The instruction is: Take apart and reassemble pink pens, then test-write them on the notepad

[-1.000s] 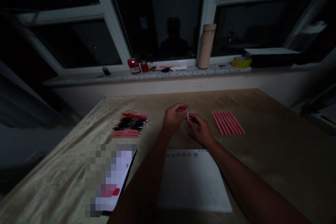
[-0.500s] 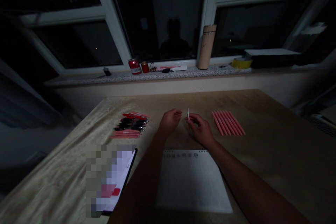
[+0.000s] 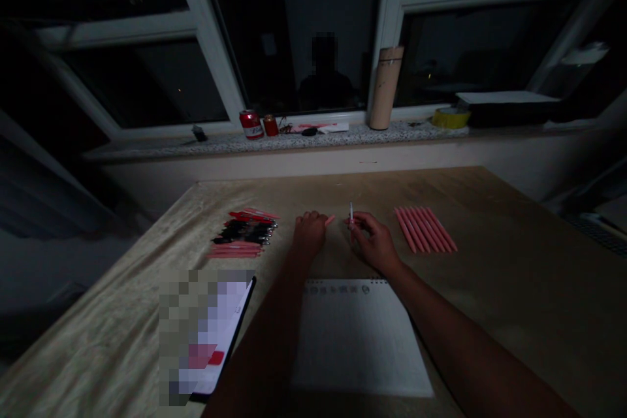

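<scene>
In the middle of the table, my right hand (image 3: pixel 376 241) is closed on a pen (image 3: pixel 351 211) held upright. Its top part is thin and whitish, and a pinkish part shows below the fingers. To its left, my left hand (image 3: pixel 309 232) is palm down with fingers bent, closed on a short pink pen part (image 3: pixel 330 219) that sticks out to the right. The rest of that part is hidden by the hand. Right of my right hand lies a neat row of several pink pens (image 3: pixel 425 230). A pile of black, red and pink pens (image 3: pixel 245 232) lies to the left.
A spiral notebook (image 3: pixel 362 339) lies below my hands, between the forearms. At the left is a lit tablet or phone (image 3: pixel 230 320). The window sill (image 3: pixel 220 147) behind carries a red can (image 3: pixel 251 124), a tall cylinder (image 3: pixel 386 88) and yellow tape (image 3: pixel 450 118).
My left hand has moved slightly left and down to the table, turning palm down, and a pink pen part now shows at its fingers. My right hand stays in place with the pen.
</scene>
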Available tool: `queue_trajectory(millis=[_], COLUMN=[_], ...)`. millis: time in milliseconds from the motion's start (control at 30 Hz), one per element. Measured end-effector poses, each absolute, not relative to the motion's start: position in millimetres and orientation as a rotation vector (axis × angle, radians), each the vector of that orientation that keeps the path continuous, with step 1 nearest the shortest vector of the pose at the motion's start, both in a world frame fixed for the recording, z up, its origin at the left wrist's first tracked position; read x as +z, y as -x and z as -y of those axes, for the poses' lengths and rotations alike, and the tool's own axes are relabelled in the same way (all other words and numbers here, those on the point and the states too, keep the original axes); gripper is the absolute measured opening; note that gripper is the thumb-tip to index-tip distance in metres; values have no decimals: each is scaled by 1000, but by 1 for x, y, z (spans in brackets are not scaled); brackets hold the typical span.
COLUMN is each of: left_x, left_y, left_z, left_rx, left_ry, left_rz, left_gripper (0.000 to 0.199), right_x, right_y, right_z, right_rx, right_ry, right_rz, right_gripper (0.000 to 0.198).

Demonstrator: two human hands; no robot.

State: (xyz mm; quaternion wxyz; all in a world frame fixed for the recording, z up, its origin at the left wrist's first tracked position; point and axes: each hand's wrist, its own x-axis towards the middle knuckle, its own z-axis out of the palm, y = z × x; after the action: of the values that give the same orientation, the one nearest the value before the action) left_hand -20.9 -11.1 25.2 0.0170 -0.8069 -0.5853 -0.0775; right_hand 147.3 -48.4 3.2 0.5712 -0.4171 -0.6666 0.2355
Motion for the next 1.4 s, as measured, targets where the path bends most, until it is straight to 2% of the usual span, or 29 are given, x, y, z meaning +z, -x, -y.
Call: queue_trajectory(millis=[367,767,1100,1400], left_x=[31,48,25,13], left_y=[24,24,25,27], left_z=[10,12,1,-5], left_rx=[-216,-480,-920,-1033], left_ry=[2503,2546,2745,2881], left_rz=[1872,1793,1706,1650], left_gripper=[28,25,20,19], right_x=[2,0,3,2], right_y=[-148,-148,-148,-147], right_z=[48,47,48,47], right_rx=[555,557,568,575], right_ry=[980,972,981,978], right_rz=[1558,1569,1566,1559], right_gripper=[21,21,21,21])
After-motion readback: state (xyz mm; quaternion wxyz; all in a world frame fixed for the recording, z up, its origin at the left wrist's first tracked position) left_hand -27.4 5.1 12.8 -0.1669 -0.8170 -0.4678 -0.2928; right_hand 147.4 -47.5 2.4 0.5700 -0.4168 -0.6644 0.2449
